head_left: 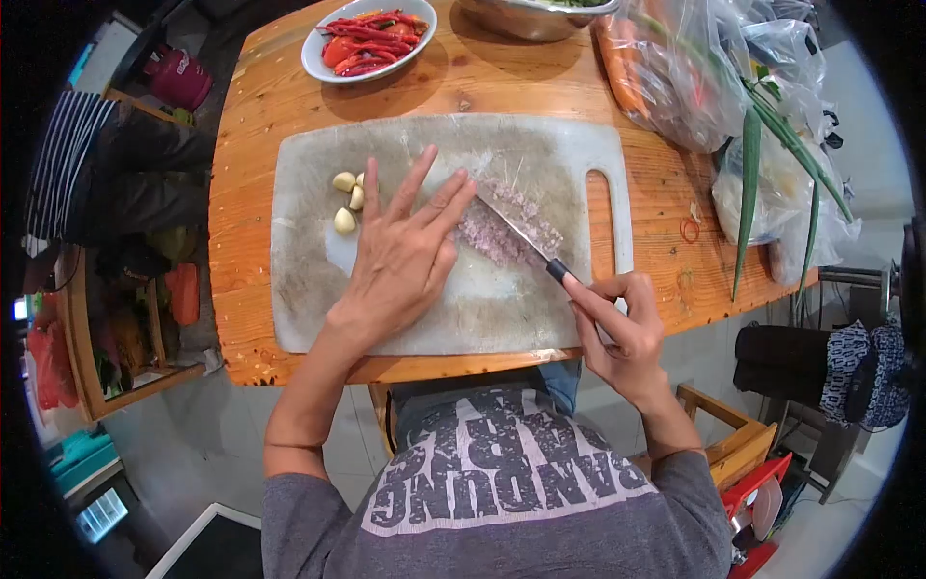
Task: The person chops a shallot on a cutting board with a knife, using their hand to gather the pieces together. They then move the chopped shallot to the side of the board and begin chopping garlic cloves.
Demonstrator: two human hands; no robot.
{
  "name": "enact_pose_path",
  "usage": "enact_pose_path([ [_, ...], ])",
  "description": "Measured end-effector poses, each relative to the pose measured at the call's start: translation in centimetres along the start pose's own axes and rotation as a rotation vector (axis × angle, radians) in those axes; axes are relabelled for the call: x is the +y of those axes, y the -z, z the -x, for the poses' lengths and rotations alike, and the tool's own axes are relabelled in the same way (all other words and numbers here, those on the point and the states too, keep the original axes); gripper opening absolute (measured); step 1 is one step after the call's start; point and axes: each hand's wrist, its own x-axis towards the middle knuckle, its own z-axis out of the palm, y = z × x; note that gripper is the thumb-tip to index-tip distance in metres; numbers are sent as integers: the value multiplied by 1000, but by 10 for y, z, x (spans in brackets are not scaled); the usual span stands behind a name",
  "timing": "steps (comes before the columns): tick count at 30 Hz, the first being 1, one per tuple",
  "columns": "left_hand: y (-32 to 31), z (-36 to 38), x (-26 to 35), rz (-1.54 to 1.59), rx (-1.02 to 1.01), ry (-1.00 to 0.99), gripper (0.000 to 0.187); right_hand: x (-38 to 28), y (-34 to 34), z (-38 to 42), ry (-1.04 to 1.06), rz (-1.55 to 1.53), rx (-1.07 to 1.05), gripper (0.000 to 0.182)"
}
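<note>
My right hand (620,328) grips a kitchen knife (518,230) by its black handle, the blade pointing up and left across the board. Finely chopped shallot (497,241), pale purple, lies on both sides of the blade. My left hand (410,236) is spread over the middle of the cutting board (318,299), its fingers apart and one fingertip at or close to the knife's tip; whether it touches cannot be made out. Several peeled garlic cloves (344,221) rest left of that hand. The worn white board has a handle slot at its right end.
Beyond the board stand a white bowl (321,66) of red chillies and tomatoes and a metal bowl (531,26). Plastic bags (675,87) with carrots (622,68) and green leaves (750,193) crowd the table's right side. A red rubber band (690,230) lies nearby.
</note>
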Motion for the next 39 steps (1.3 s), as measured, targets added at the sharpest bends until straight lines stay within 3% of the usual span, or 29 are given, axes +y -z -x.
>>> enact_pose_path([
  [7, 0, -1, 3, -20, 24, -5, 62, 3, 11, -12, -7, 6, 64, 52],
  [17, -2, -3, 3, -31, 18, 1, 64, 16, 4, -9, -63, 7, -13, 48],
  [20, -2, -3, 1, -29, 33, 15, 64, 3, 8, -7, 26, 3, 41, 52],
  [39, 0, -6, 0, -42, 16, 4, 64, 18, 15, -24, 28, 11, -10, 48],
])
